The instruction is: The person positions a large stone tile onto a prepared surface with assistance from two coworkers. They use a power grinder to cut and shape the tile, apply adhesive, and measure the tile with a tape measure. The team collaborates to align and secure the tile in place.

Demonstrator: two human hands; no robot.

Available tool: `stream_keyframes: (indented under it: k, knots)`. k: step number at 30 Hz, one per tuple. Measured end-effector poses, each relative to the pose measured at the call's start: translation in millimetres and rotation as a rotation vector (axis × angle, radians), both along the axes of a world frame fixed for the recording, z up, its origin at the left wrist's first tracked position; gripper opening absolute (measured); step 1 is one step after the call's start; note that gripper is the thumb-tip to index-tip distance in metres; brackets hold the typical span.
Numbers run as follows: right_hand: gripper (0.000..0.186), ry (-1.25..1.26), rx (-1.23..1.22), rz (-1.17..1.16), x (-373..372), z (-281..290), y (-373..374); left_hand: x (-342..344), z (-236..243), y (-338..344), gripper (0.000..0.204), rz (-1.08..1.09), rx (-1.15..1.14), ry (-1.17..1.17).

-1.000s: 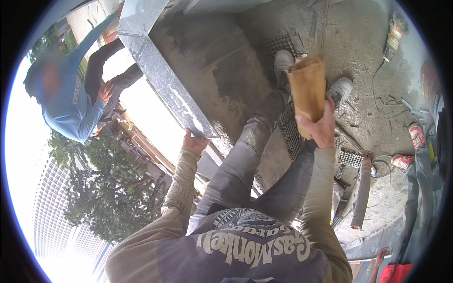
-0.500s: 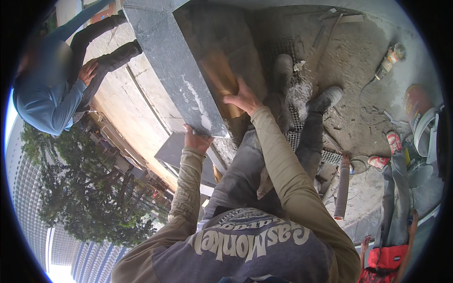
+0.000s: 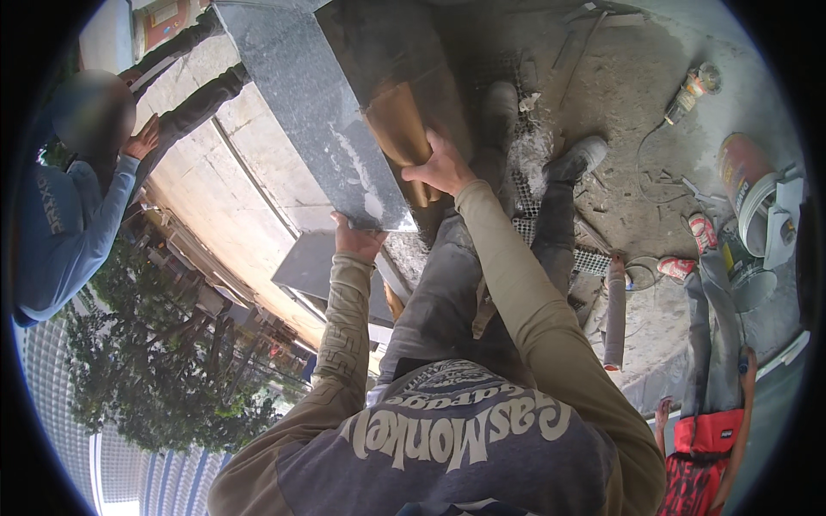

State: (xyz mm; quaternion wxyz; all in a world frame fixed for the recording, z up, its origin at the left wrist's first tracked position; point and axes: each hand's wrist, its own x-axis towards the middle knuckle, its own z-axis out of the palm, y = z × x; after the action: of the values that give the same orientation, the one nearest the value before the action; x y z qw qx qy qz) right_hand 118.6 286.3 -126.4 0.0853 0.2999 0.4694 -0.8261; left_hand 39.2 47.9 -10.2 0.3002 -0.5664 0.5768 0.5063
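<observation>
A long grey slab (image 3: 301,95) with a white smear slants from the upper left down toward me. My left hand (image 3: 355,236) is closed around its near end, thumb on the near corner and part of the fingers hidden underneath. Along the slab's right side runs a shiny brown strip (image 3: 400,120). My right hand (image 3: 446,165) grips this strip, with the thumb to the left and the fingers reaching away from me; the fingertips are partly hidden.
A person in a blue top (image 3: 77,206) is at the left beside pale boards (image 3: 249,172). On the dusty floor at right lie an angle grinder (image 3: 688,99) with its cord and a tipped red bucket (image 3: 748,176). Another person in red shoes (image 3: 701,232) stands at lower right. Plastic grating (image 3: 525,202) lies between my feet.
Both my hands keep their places on the slab and strip. The whole view has shifted slightly. The person in blue has moved lower in the picture, one hand now raised near the head.
</observation>
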Motion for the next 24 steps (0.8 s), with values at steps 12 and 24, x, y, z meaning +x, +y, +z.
stream_keyframes:
  k: [12,24]
  knots:
    - [0.107,0.015,-0.135,-0.096,11.9,14.4,18.8,0.4,-1.8,-1.6,0.095,-0.013,-0.022,-0.008]
    - [0.058,-0.010,0.230,0.272,8.7,25.4,-5.4,-4.5,-7.6,-16.2,0.099,-0.015,0.002,-0.055]
